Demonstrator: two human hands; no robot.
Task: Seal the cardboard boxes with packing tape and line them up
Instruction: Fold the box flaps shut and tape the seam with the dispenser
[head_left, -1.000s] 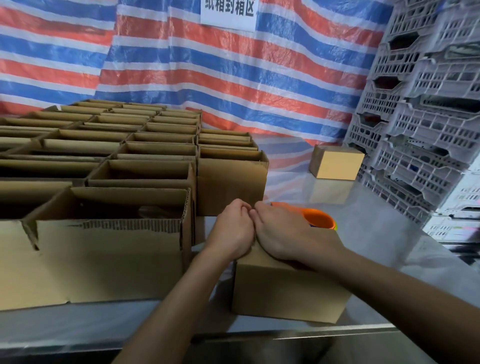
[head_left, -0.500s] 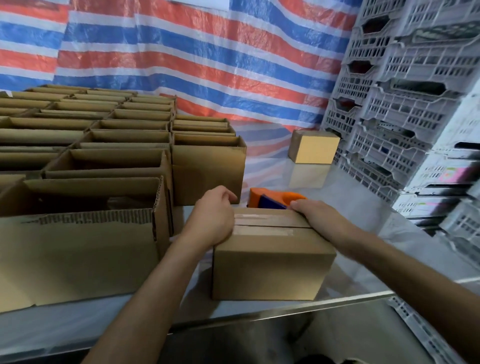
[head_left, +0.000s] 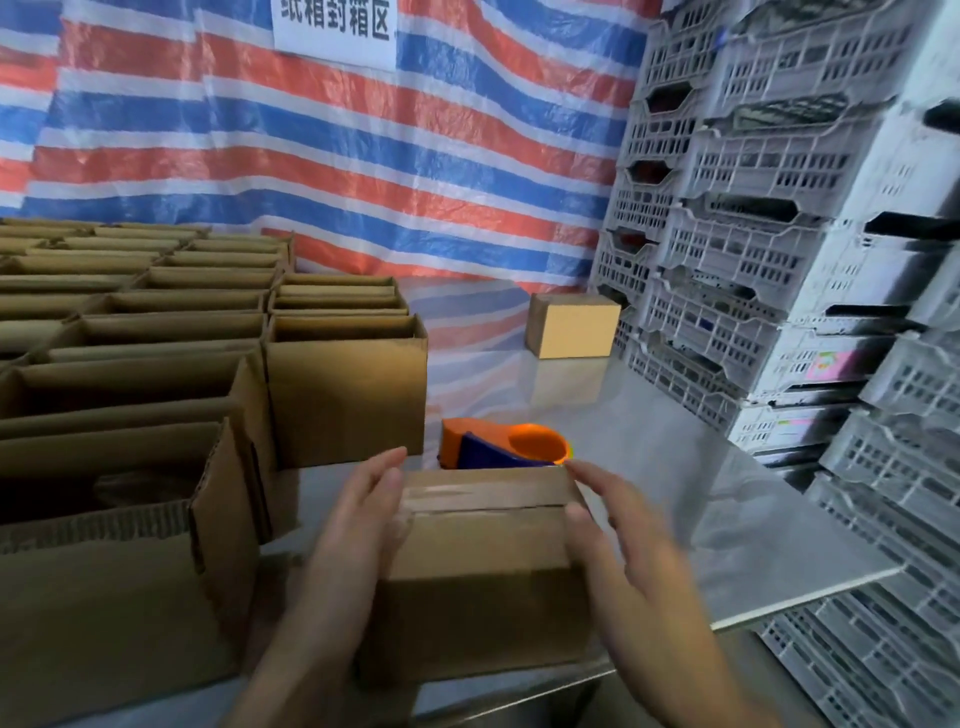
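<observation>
A small closed cardboard box (head_left: 483, 587) with clear tape along its top seam sits at the table's near edge. My left hand (head_left: 358, 525) presses flat against its left side, and my right hand (head_left: 618, 525) presses against its right side, fingers straight. Just behind the box an orange and blue tape dispenser (head_left: 506, 447) lies on the table. Another closed box (head_left: 571, 326) stands at the far end by the crates.
Several open cardboard boxes (head_left: 156, 374) fill the left of the steel table (head_left: 727, 509) in rows. Stacked grey plastic crates (head_left: 779, 234) wall off the right side. A striped tarpaulin (head_left: 337, 156) hangs behind.
Both hands left the top of the box and spread out to its two sides. The box has come nearer the table's front edge, and the view tilted up.
</observation>
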